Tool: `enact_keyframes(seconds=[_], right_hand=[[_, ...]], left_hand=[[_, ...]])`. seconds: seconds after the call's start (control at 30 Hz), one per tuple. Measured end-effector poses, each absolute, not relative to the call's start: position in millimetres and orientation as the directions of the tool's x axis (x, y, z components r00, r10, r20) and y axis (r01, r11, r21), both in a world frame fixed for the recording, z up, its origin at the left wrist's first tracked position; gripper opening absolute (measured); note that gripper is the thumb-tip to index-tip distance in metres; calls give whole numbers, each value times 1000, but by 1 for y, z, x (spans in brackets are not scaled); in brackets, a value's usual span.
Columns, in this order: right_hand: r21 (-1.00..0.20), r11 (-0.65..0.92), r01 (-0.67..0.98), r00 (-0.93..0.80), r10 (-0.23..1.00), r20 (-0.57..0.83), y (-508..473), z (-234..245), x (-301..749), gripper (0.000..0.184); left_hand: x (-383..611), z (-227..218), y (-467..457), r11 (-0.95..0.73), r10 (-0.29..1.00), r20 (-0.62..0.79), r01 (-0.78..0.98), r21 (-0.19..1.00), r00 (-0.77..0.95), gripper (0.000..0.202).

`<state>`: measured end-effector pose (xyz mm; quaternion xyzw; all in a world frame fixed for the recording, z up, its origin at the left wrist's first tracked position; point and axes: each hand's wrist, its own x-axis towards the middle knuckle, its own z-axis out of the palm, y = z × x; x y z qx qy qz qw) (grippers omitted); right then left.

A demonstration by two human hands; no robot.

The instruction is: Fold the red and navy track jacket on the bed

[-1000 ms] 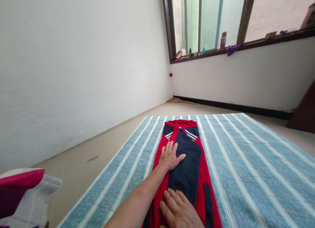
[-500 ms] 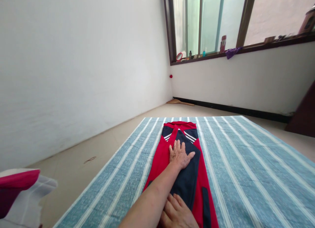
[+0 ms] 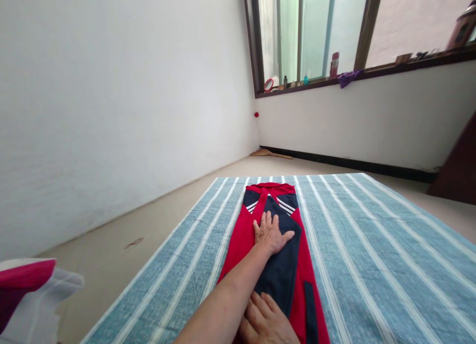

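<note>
A red and navy garment [image 3: 284, 279] with white stripes near its far end lies folded into a long narrow strip on a blue-and-white striped sheet [image 3: 372, 245]. My left hand [image 3: 271, 232] is stretched out along it and lies flat, palm down, fingers spread, on the navy panel near the far end. Close to me, my right hand [image 3: 267, 321] rests flat on the garment's near part, fingers apart, partly under my left forearm and cut off by the bottom edge. Neither hand grips anything.
The sheet lies on a pale floor [image 3: 148, 220] beside a white wall. A pink and white cloth bundle [image 3: 26, 294] sits at the lower left. A window sill [image 3: 334, 76] with small bottles runs along the far wall; a dark piece of furniture [image 3: 459, 170] stands at right.
My left hand has slid farther away along the garment, from its middle toward the striped far end. My right hand has stayed near me, now partly covered by the forearm.
</note>
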<state>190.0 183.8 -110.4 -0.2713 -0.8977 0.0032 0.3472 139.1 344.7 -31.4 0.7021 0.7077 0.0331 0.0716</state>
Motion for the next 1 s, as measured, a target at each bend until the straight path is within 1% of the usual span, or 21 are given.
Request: enact_keyframes(seconds=[0.07, 0.13, 0.23, 0.33, 0.5, 0.57, 0.7, 0.77, 0.83, 1.0], right_hand=[[-176, 846, 503, -639, 501, 584, 184, -114, 190, 51], [-157, 852, 499, -655, 489, 576, 184, -117, 190, 52], [-137, 858, 495, -631, 463, 622, 185, -119, 189, 58], [-125, 857, 499, -605, 448, 659, 185, -118, 189, 60], [-115, 869, 481, -658, 445, 608, 185, -117, 190, 59], [-127, 869, 477, -659, 450, 603, 185, -116, 192, 57], [-140, 868, 477, -658, 458, 598, 185, -114, 194, 45], [-142, 871, 470, -676, 458, 577, 185, -114, 194, 44], [-146, 872, 467, -691, 463, 555, 185, -114, 194, 45], [-167, 875, 455, -710, 470, 525, 185, -113, 194, 58]], left_hand=[[134, -26, 342, -12, 997, -78, 987, 159, 25, 90], [124, -19, 336, -47, 994, -89, 986, 162, 62, 89], [104, -10, 324, -105, 989, -91, 983, 148, 119, 85], [84, -7, 311, -155, 981, -100, 979, 130, 169, 80], [71, -14, 302, -179, 976, -100, 977, 120, 191, 75], [71, -18, 302, -176, 978, -88, 977, 118, 187, 76], [70, -23, 304, -182, 979, -70, 976, 117, 191, 75], [69, -25, 304, -187, 979, -59, 976, 115, 194, 75], [68, -26, 305, -188, 980, -48, 976, 112, 194, 74], [68, -28, 305, -187, 981, -34, 976, 111, 191, 73]])
